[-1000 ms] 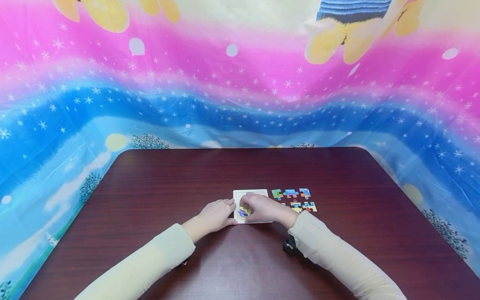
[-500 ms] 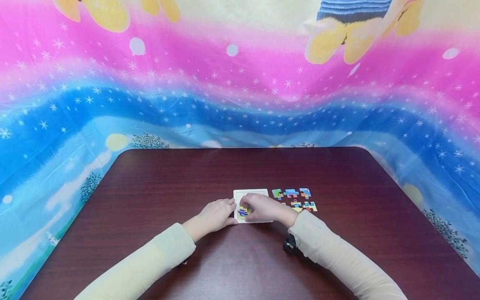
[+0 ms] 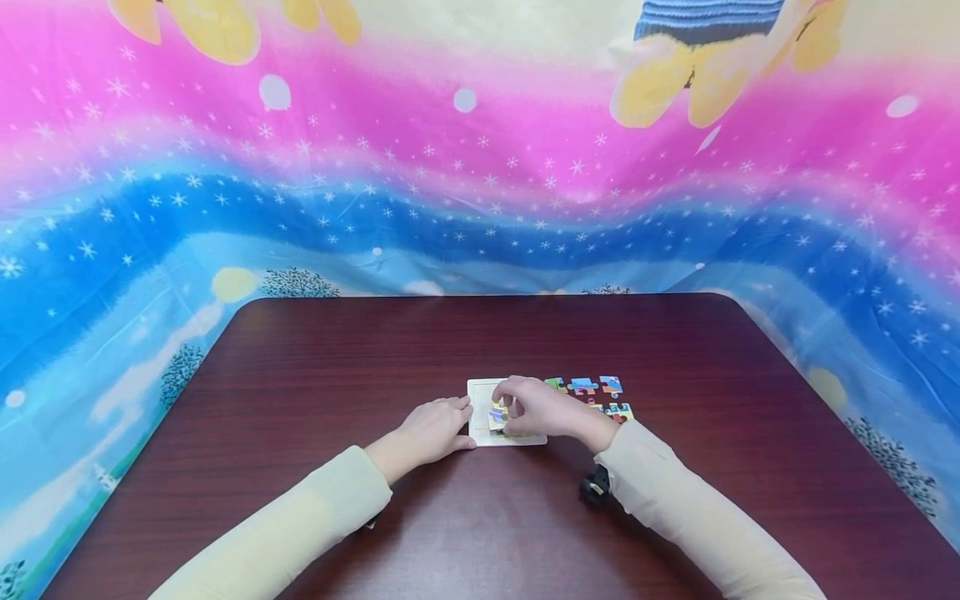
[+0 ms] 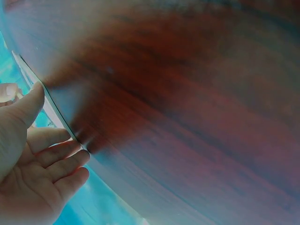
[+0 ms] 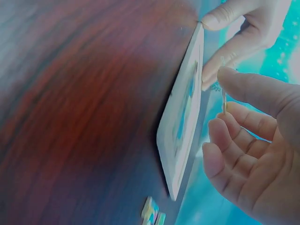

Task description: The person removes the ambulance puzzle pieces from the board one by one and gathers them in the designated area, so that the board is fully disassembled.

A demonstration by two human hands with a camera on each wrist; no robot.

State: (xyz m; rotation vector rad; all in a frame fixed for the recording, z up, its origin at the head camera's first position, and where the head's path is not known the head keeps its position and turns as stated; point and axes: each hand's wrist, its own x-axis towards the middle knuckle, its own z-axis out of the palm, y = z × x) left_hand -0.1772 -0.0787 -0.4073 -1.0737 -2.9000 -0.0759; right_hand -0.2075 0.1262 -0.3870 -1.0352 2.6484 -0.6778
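Note:
A white puzzle tray (image 3: 483,389) lies flat in the middle of the table. In the head view, my right hand (image 3: 536,408) is over it, pinching a yellow-and-purple jigsaw piece (image 3: 497,417) between thumb and fingers. The right wrist view has that piece (image 5: 224,89) edge-on, raised off the tray (image 5: 168,145). Some colour shows inside the tray there, too blurred to make out. At the tray's left side my left hand (image 3: 427,431) rests with thumb and fingertips touching the edge, fingers fairly straight. My right hand covers part of the tray's inside.
Several loose jigsaw pieces (image 3: 582,386) lie in two rows to the right of the tray, some partly behind my right hand and wrist. The dark wooden table (image 3: 360,350) reaches back to a colourful cloth (image 3: 465,183) hanging behind it.
My right hand has lifted the yellow-and-purple piece from the tray's left part and shifted it slightly right. My left hand stays at the tray's edge.

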